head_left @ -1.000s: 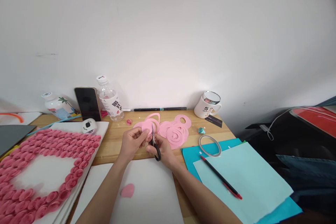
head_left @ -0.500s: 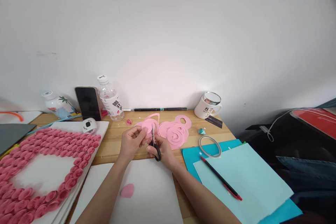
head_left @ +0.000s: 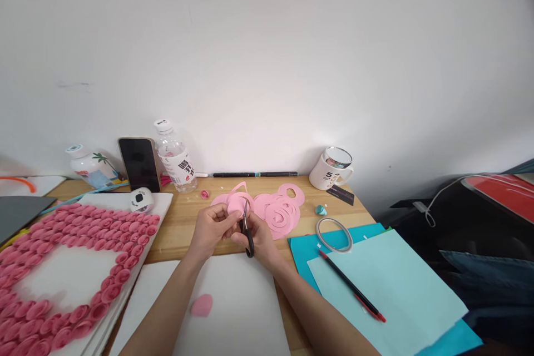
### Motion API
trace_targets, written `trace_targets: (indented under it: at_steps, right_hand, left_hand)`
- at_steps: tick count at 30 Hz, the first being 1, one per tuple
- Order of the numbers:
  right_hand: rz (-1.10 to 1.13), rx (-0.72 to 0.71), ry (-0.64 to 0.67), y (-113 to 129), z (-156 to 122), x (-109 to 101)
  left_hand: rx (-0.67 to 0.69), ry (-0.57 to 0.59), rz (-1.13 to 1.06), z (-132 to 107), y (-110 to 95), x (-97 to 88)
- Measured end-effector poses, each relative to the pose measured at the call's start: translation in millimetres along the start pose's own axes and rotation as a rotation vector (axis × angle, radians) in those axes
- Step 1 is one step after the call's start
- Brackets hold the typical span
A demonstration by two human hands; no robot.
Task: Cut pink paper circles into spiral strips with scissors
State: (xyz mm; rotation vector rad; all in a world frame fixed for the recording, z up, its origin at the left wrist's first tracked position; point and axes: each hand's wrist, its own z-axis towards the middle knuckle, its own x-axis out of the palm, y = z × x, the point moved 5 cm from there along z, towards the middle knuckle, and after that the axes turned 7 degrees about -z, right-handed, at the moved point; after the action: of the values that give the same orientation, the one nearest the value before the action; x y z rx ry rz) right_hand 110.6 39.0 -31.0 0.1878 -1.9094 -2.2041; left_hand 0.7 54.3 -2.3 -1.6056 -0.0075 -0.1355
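Between thumb and fingers, my left hand [head_left: 212, 228] pinches a pink paper piece [head_left: 237, 203], partly cut, with a curling strip rising from its far edge. My right hand [head_left: 259, 239] is closed round the black handles of a pair of scissors [head_left: 247, 233]. The blades point away from me and lie at the paper's right side. Just right of both hands rests a pile of pink paper spirals and rings [head_left: 280, 214]. A small rolled pink paper rose [head_left: 204, 194] lies beyond my left hand. Closer to me, a pink paper scrap [head_left: 202, 305] sits on a white sheet [head_left: 233, 311].
At left is a board covered with pink paper roses [head_left: 100, 228], a white round device [head_left: 142, 200] on its far edge. Behind stand a phone [head_left: 139, 164] and a water bottle [head_left: 176, 161]. To the right are a mug [head_left: 331, 168], a tape roll [head_left: 334, 235], blue paper [head_left: 387, 289] and a pen [head_left: 350, 283].
My left hand has shifted slightly right with the pink paper, and the paper has turned a little. The strip's loop looks smaller, and the scissors stand slightly more upright at the paper.
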Motion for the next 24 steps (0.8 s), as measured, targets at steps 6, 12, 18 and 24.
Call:
trace_targets:
  at_steps: [6,12,18,24]
  right_hand:
    - [-0.009,0.005,0.005,-5.2,-1.1,-1.3]
    - [0.000,0.031,0.016,-7.8,-1.7,-2.0]
    - [0.008,0.021,0.016,-6.0,-1.9,-1.3]
    - [-0.016,0.068,0.007,-12.5,-2.8,-2.2]
  left_hand:
    - [0.000,-0.011,-0.004,0.0,-0.9,-0.1]
    - [0.026,-0.027,-0.027,1.1,1.1,-3.1]
    - [0.036,-0.033,-0.017,2.0,3.0,-4.6]
    - [0.053,-0.045,-0.010,2.9,3.2,-8.6]
